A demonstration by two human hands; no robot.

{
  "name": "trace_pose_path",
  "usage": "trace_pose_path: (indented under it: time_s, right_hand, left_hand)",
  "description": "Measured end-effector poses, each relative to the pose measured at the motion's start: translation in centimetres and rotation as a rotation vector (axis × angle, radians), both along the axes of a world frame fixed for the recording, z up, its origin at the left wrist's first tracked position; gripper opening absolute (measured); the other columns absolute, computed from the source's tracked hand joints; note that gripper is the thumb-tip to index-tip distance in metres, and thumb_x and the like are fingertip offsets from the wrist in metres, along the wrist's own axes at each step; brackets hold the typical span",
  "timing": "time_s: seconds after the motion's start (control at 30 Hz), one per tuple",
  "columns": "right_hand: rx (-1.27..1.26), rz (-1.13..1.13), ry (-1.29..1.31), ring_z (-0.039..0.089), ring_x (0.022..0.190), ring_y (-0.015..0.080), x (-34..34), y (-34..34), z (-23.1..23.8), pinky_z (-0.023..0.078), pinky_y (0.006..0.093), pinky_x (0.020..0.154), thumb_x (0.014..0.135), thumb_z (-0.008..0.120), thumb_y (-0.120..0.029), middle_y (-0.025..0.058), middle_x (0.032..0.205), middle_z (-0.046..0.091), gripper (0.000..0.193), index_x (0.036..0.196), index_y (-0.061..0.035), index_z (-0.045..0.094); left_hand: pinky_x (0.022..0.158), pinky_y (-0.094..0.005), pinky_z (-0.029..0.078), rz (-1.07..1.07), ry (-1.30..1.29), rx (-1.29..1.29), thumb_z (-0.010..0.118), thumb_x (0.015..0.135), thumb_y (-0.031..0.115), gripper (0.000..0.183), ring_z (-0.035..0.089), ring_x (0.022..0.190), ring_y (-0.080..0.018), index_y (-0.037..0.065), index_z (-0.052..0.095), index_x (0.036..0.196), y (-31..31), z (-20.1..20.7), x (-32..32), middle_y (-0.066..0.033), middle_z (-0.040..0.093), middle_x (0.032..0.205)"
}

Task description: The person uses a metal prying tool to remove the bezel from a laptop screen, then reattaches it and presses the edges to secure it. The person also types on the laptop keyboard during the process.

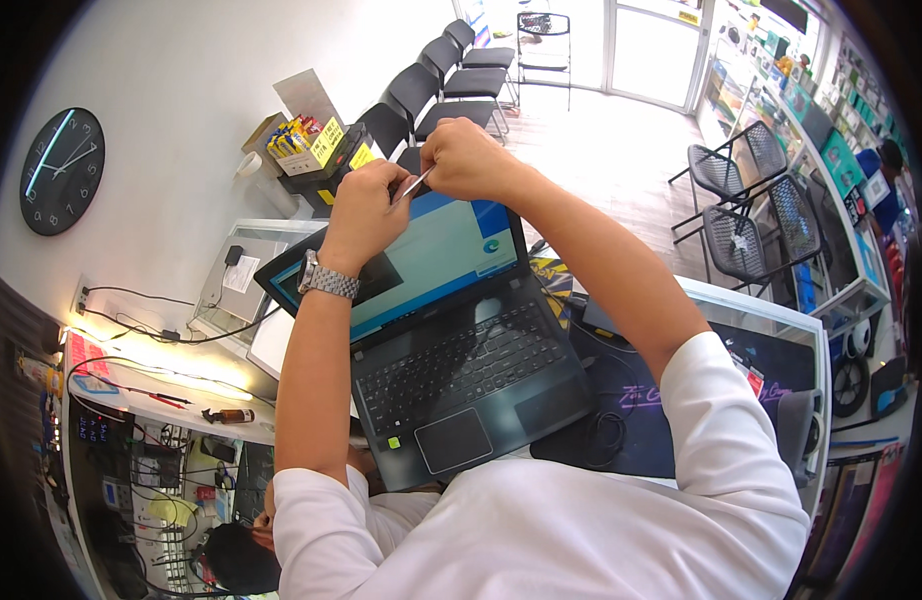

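While both forearms reach out over an open black laptop [526, 370], the two hands meet in front of the upper part of its lit screen. Taking the keyboard as the dial's centre, with twelve at the top of the view, they sit between eleven and twelve o'clock. The left hand [366, 212] is curled almost closed, its thumb and fingers pinched on a thin silvery piece [412, 187] (too small to name with certainty). That piece slants up toward one o'clock into the right hand [471, 160], which is folded into a loose fist with its fingertips closed around the other end. A metal-banded wristwatch [329, 277] circles the left wrist.

The laptop is tilted on the counter, its screen blue and white. At three o'clock a dark mat [646, 425] lies beside it, with a coiled black cable [607, 440] near the laptop's edge. At eleven stands an open carton [311, 150] of small colourful packets; at ten, a round black clock [63, 172] hangs on the wall. A brown bottle [228, 415] lies on its side toward nine. Black folding chairs [751, 245] stand at two, and at eight another person's dark-haired head [243, 560] shows low down.
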State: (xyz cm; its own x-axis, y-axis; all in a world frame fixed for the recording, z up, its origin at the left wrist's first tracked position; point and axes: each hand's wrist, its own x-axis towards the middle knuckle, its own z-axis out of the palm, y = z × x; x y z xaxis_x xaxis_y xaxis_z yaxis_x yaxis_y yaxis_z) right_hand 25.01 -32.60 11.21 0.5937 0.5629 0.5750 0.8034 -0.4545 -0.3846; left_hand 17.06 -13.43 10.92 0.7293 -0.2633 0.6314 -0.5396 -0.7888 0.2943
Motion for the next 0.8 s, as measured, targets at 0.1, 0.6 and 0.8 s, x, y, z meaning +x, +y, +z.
trace_pose_path:
  time_s: [0.1, 0.6, 0.8]
  right_hand:
    - [-0.051, 0.07, 0.134, 0.075, 0.084, 0.0403, 0.2, -0.8, 0.4, 0.061, 0.0438, 0.082, 0.077, 0.072, -0.013, 0.0237, 0.083, 0.075, 0.018, 0.084, -0.001, 0.083]
    - [0.05, -0.01, 0.233, 0.079, 0.085, 0.0306, 1.9, -6.6, -0.3, 0.061, 0.0382, 0.08, 0.08, 0.082, -0.007, 0.0192, 0.091, 0.08, 0.017, 0.095, -0.0016, 0.085]
    - [0.191, -0.053, 0.389, 0.079, 0.086, 0.0249, 1.9, -8.9, -1.4, 0.061, 0.0336, 0.082, 0.083, 0.086, -0.009, 0.0178, 0.094, 0.082, 0.02, 0.101, -0.0014, 0.085]
  left_hand:
    - [0.068, -0.0392, 0.055, 0.009, 0.018, -0.02, 0.079, 0.093, 0.01, 0.016, 0.07, 0.072, -0.0307, -0.005, 0.074, 0.096, -0.1, -0.2, 0.2, -0.0188, 0.072, 0.084]
    - [0.066, -0.0348, 0.053, -0.039, 0.114, 0.009, 0.077, 0.098, 0.02, 0.023, 0.067, 0.07, -0.0227, -0.003, 0.078, 0.097, -3.7, 0.6, 2.4, -0.0153, 0.073, 0.083]
    - [0.062, -0.0349, 0.049, -0.03, 0.112, 0.038, 0.078, 0.099, 0.019, 0.022, 0.061, 0.064, -0.0202, -0.002, 0.077, 0.097, -3.9, 0.3, 3.0, -0.0132, 0.071, 0.079]
